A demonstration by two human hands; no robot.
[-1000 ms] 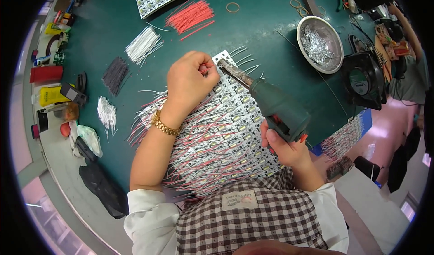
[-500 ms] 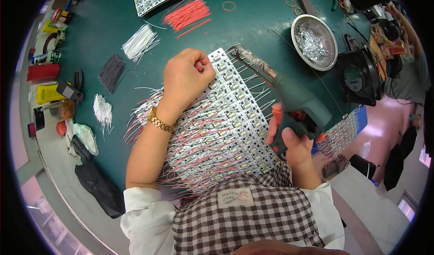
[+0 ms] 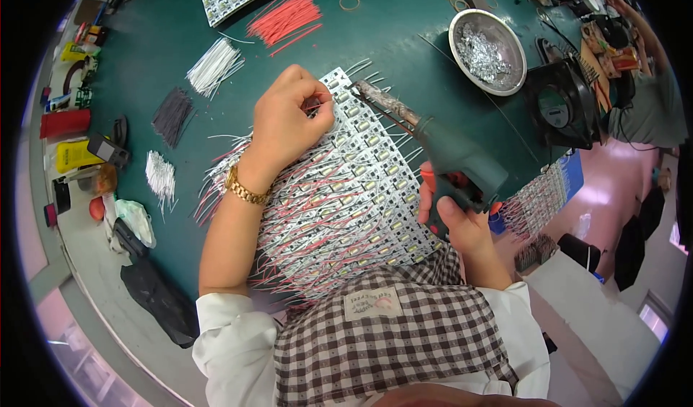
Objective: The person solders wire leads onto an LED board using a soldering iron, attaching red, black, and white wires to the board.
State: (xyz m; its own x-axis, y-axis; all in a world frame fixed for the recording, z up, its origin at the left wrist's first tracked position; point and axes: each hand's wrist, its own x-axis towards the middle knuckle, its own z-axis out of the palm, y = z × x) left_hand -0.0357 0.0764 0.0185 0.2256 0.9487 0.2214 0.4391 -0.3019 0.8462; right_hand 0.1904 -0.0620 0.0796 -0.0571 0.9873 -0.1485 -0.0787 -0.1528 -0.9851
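Note:
A panel of small white circuit boards (image 3: 371, 141) lies in front of me, with rows of red and white wires (image 3: 310, 205) fanning out over its left side. My left hand (image 3: 292, 115) is closed at the panel's upper left edge, its thumb and fingers pinching thin red wires (image 3: 312, 105) that are mostly hidden by the fingers. In my right hand (image 3: 465, 226) is a dark green soldering gun (image 3: 462, 154), gripped by its handle with the forefinger at the orange trigger. Its tip reaches the panel's upper part, close to my left fingers; exact contact cannot be made out.
Bundles of red wires (image 3: 284, 19), white wires (image 3: 214, 66), black wires (image 3: 172, 116) and short white wires (image 3: 160, 176) lie left of the panel. A metal bowl (image 3: 516, 60) with silvery scraps and a black fan-like device (image 3: 559, 107) stand right. Another person's arm (image 3: 642, 35) shows far right.
The soldering gun's tip has moved from the panel's outer edge inward onto its upper boards. My left hand keeps its pinch. The whole view has shifted slightly.

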